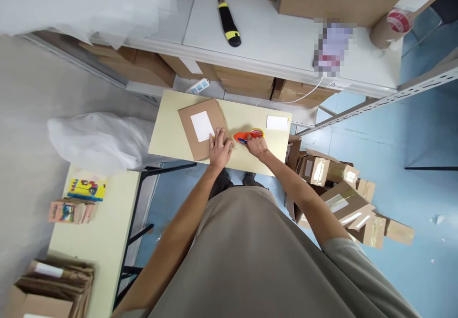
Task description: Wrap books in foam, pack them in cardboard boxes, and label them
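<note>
The right hand (pixel 255 144) has its grip closed around an orange tape dispenser (pixel 248 135), its nose at the box's three-o'clock edge. The left hand (pixel 220 148) lies flat, fingers spread and grasping nothing, pressing the five-o'clock corner of the cardboard box (pixel 203 128), which sits mid-surface (pixel 168 136). To tape well, I'd judge: keep that palm bearing down firmly and hold the dispenser low against the seam. A white label (pixel 277 122) lies at the dispenser's one o'clock.
</note>
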Demonstrator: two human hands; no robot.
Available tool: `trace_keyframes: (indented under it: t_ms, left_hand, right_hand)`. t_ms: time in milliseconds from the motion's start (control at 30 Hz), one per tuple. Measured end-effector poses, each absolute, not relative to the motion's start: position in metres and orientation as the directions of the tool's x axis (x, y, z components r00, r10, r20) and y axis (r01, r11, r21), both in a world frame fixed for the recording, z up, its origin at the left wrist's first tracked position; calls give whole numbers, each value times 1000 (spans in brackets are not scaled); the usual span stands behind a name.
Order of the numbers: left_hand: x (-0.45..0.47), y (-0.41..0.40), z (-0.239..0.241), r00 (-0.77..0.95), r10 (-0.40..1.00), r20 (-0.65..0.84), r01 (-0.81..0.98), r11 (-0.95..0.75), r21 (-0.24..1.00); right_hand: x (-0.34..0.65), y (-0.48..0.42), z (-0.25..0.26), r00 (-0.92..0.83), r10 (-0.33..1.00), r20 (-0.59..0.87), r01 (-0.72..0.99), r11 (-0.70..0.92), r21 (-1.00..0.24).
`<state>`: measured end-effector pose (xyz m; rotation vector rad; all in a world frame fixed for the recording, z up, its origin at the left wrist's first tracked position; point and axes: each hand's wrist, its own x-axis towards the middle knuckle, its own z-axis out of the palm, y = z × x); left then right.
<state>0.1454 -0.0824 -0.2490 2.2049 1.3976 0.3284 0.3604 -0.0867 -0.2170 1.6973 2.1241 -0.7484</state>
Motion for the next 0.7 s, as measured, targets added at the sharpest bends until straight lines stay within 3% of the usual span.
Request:
trace_keyframes:
  t_ms: [100, 300, 433, 567, 700]
  left_hand:
    - [145, -82, -251, 436, 897, -74, 807, -354, 473]
    - [146, -84, -243, 461, 886, -52, 815, -399, 420]
    - [144, -86, -230, 446, 894, -46, 790, -369, 491]
    - [150, -75, -208, 400, 916, -45, 738, -293, 608]
    - [181, -37, -161, 479, 863, 160, 541, -433, 721]
  right_hand:
    - [348, -79, -217, -144, 798, -585, 976, 18, -217]
    - [361, -50, -206, -2, 814, -581, 981, -112, -161]
    - [373, -50, -187, 53, 835, -547, 971, -171, -166]
    - [378, -65, -160, 140, 875, -464, 927, -280, -248]
    - [385, -65, -114, 256, 914, -315, 867, -361, -344]
